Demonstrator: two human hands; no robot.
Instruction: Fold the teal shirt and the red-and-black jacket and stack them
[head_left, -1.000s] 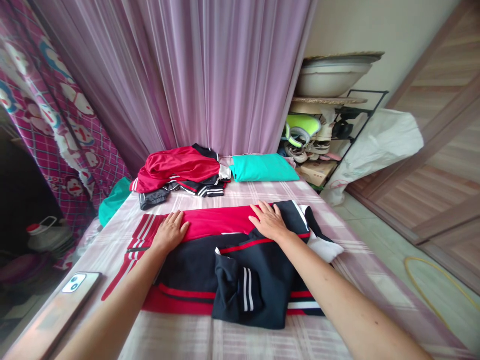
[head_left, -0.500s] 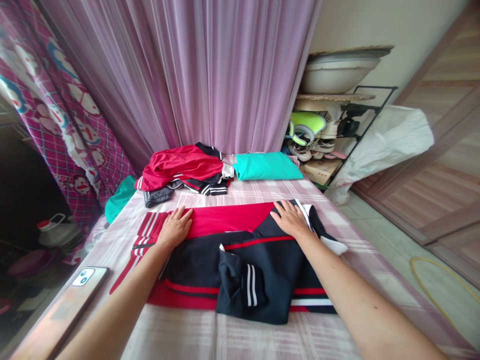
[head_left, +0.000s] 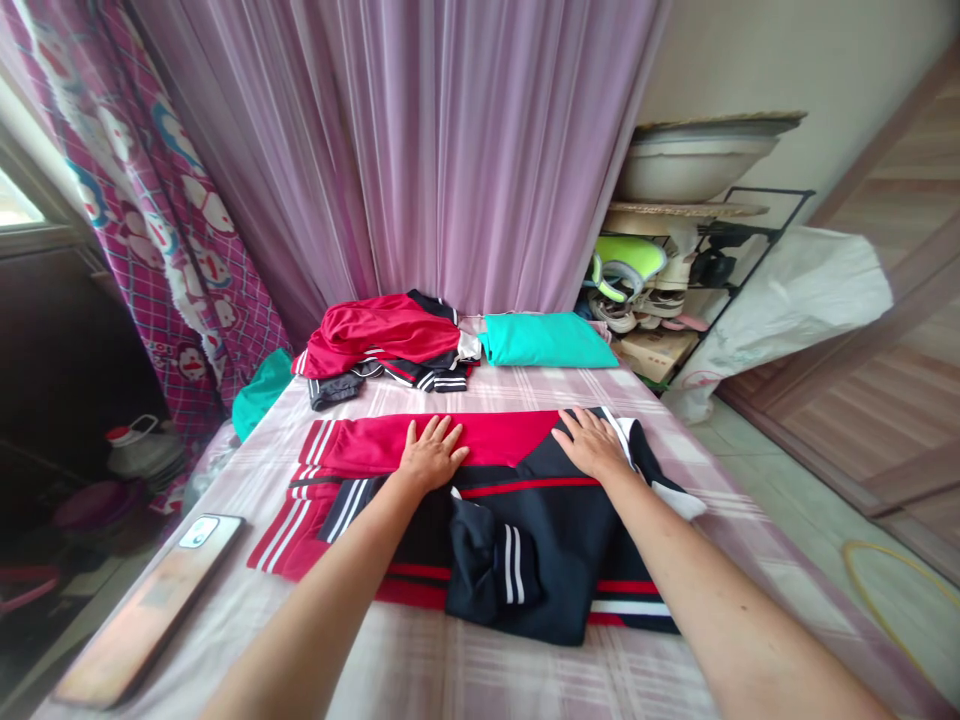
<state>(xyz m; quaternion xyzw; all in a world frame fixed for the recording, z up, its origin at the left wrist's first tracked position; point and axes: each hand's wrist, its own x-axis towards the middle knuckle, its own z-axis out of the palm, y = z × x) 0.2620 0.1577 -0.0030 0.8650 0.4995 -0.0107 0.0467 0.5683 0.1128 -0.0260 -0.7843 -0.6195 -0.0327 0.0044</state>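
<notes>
Possibly, with our hands [head_left: 433,455] [head_left: 592,443] open and flat on the jacket [head_left: 562,520], dragging them sideways could ruck its far edge or shift the cuff [head_left: 517,565] atop it.

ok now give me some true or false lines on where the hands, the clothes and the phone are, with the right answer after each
1. Both hands, left and right, rest on the spread jacket. True.
2. The phone lies on the jacket. False: the phone lies on the bed cover, left of the jacket.
3. The folded teal cloth is right of the rumpled red and black clothes. True.
4. The right hand holds a shoe. False: it lies on the jacket, palm down.
</notes>
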